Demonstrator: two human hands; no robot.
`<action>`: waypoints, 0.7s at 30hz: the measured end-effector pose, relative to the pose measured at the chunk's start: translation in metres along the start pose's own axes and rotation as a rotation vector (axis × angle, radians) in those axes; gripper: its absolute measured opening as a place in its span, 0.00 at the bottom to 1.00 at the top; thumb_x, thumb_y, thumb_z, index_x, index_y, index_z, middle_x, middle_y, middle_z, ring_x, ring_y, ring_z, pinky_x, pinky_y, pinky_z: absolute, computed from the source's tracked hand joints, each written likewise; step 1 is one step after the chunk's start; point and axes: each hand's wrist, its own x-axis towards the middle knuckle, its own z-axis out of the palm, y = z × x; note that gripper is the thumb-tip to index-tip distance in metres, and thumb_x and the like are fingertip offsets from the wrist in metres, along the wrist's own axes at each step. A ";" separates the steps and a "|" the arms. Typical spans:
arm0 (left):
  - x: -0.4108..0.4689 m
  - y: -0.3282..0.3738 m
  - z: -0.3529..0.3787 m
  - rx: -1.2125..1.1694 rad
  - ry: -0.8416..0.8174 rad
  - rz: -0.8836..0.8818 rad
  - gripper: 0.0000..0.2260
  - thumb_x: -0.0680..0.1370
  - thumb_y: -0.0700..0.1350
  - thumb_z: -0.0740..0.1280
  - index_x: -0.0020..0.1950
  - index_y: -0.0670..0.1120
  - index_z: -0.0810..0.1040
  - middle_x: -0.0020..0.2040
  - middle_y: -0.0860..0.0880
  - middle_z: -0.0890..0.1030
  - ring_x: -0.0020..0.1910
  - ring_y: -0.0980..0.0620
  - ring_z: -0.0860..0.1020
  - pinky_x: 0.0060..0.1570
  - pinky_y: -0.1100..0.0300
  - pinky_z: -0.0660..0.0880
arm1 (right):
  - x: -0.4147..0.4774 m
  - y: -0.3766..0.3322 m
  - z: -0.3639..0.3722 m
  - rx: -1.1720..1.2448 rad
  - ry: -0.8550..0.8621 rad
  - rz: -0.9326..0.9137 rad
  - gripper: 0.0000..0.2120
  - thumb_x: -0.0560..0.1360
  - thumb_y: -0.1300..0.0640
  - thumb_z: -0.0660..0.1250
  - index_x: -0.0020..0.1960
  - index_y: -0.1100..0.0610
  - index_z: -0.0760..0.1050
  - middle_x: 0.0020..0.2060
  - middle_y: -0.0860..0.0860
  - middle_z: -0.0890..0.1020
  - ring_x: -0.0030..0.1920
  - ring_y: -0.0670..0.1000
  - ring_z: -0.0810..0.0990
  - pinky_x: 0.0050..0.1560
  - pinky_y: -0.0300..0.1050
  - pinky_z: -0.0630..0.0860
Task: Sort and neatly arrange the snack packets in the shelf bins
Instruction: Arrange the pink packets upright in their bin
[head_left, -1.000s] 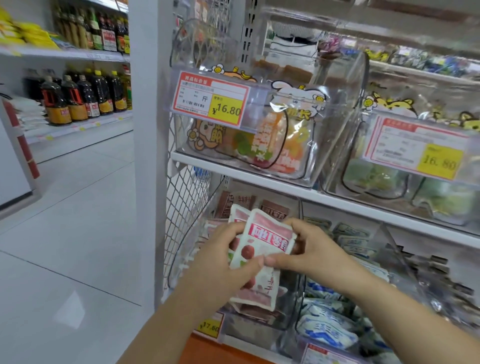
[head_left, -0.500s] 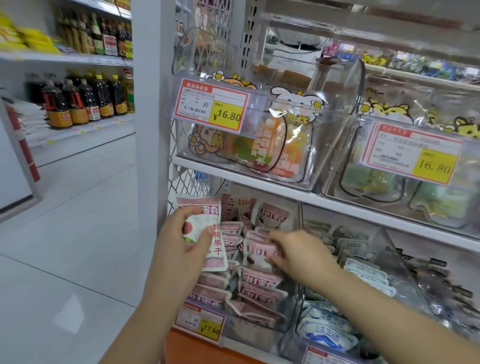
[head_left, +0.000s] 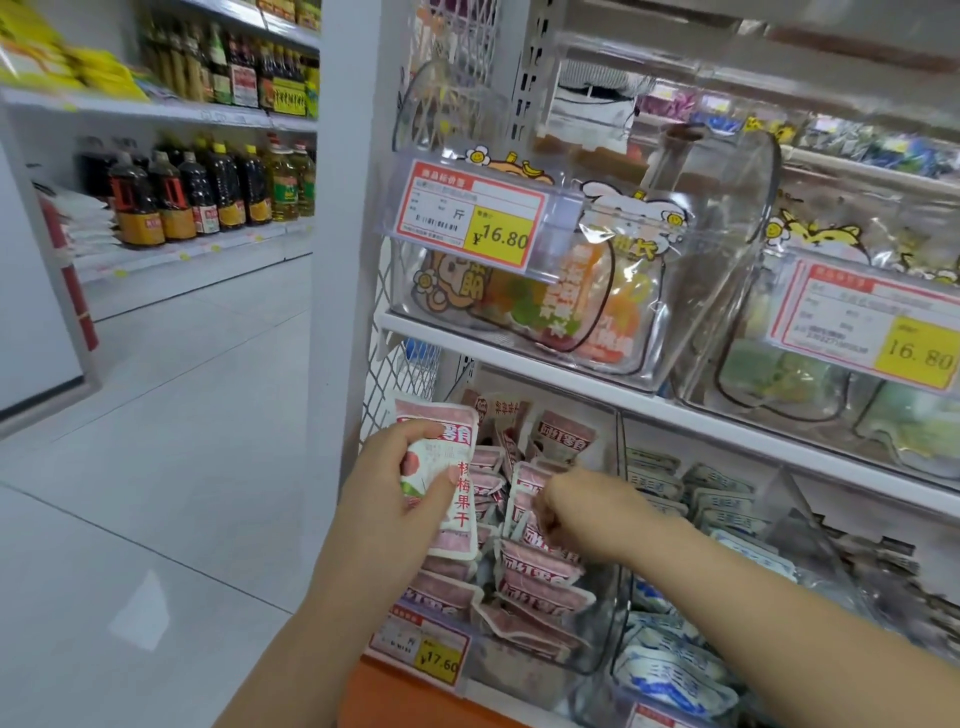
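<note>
Bottles of dark sauce and oil (head_left: 197, 192) stood on the far shelving at left. Nearer, the left hand (head_left: 395, 512) gripped one pink snack packet (head_left: 460, 514) upright between thumb and fingers, in front of the left edge of the clear lower bin (head_left: 524, 680), whose 17.60 price tag (head_left: 421, 647) sat on its front. Pink packets (head_left: 540, 571) lay heaped in that bin. The right hand (head_left: 592, 517) reached in among them, fingers curled; blur hid whether it clutched one. Blue-and-white packets (head_left: 670, 673) filled the neighbouring bin to the right.
</note>
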 end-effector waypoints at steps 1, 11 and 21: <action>0.000 0.000 0.000 0.003 -0.003 0.005 0.14 0.77 0.44 0.67 0.54 0.64 0.71 0.45 0.68 0.70 0.52 0.48 0.78 0.43 0.52 0.81 | -0.001 0.000 -0.001 0.005 -0.002 -0.009 0.08 0.74 0.63 0.65 0.46 0.54 0.80 0.46 0.52 0.83 0.46 0.52 0.80 0.40 0.41 0.70; -0.002 0.011 0.003 -0.031 -0.049 -0.003 0.20 0.79 0.40 0.62 0.57 0.69 0.70 0.57 0.56 0.72 0.57 0.51 0.76 0.44 0.52 0.81 | -0.019 -0.007 0.007 -0.160 -0.081 -0.125 0.15 0.71 0.72 0.56 0.49 0.61 0.77 0.41 0.58 0.79 0.40 0.58 0.77 0.37 0.46 0.69; -0.010 0.026 0.009 -0.122 -0.112 -0.108 0.36 0.76 0.40 0.69 0.64 0.75 0.53 0.60 0.67 0.74 0.55 0.53 0.80 0.50 0.47 0.80 | -0.038 0.017 0.000 0.424 0.233 -0.025 0.17 0.79 0.54 0.61 0.67 0.49 0.70 0.59 0.45 0.79 0.56 0.45 0.77 0.58 0.37 0.72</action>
